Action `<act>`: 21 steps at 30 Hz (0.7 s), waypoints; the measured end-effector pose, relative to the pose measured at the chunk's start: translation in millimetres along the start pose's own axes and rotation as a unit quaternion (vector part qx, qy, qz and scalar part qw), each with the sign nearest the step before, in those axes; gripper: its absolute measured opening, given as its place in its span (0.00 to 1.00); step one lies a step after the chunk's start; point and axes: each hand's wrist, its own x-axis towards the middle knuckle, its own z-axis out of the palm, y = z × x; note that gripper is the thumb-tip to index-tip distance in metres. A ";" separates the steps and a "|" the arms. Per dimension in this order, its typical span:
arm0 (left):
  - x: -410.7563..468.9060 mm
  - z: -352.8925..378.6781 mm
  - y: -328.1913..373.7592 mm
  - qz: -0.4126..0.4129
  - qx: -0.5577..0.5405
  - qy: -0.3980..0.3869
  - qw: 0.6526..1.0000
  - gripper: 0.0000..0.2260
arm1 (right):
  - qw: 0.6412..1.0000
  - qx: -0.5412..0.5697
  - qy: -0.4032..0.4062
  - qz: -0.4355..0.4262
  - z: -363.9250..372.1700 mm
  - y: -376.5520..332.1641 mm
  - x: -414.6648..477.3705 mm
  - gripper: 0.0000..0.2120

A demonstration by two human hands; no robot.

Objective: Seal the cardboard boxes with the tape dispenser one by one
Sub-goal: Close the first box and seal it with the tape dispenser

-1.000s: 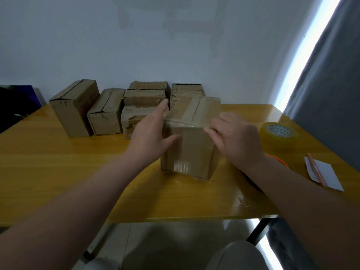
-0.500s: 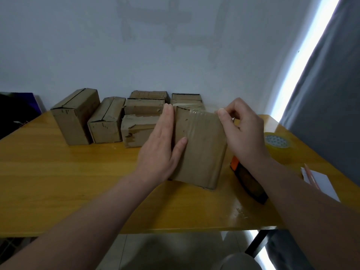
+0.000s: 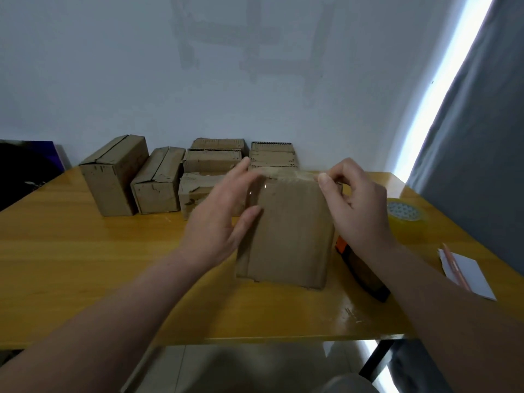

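Note:
A brown cardboard box stands on end on the yellow table, its broad plain face toward me and shiny tape along its top edge. My left hand lies against the box's left side, fingers straight and thumb on the front face. At the top right corner my right hand pinches the box, thumb in front and fingers curled behind. The orange and black tape dispenser lies on the table just right of the box, partly hidden by my right forearm.
Several more cardboard boxes are lined up at the back of the table near the wall. A yellow tape roll and a white card with a pencil lie at the right. A dark object sits far left.
The box has been turned from its taped top facing up to standing on end with a plain face toward me. Both hands shifted up to its upper edges.

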 end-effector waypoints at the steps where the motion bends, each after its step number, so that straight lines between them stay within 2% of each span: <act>1: 2.4 -3.9 -0.2 -0.035 -0.035 0.006 0.999 0.29 | 1.000 0.002 -0.007 -0.009 -1.6 -0.4 -2.8 0.07; 3: 7.0 -11.3 -3.4 -0.083 -0.116 -0.034 0.989 0.33 | 1.000 0.010 -0.025 -0.016 -4.8 -1.2 -8.6 0.07; 5: 7.5 -17.4 -9.2 -0.104 -0.173 -0.078 0.976 0.30 | 0.998 0.015 -0.057 -0.026 -9.0 -2.4 -13.2 0.06; 8: 1.0 -20.1 -16.2 -0.107 -0.198 -0.092 0.970 0.24 | 0.989 0.017 -0.143 -0.045 -16.5 -5.0 -17.4 0.09; 12: -16.6 -6.2 -22.7 -0.062 -0.166 -0.094 0.980 0.17 | 0.951 0.013 -0.308 -0.033 -20.7 -14.3 -21.7 0.21; 16: -18.0 -2.6 -25.9 -0.055 -0.150 -0.060 0.985 0.13 | 0.917 -0.073 -0.388 -0.054 -19.0 -19.5 -20.5 0.35; 21: -14.5 -6.0 -32.0 0.012 -0.108 -0.083 0.991 0.15 | 0.848 -0.177 -0.487 -0.113 -12.7 -26.0 -8.2 0.39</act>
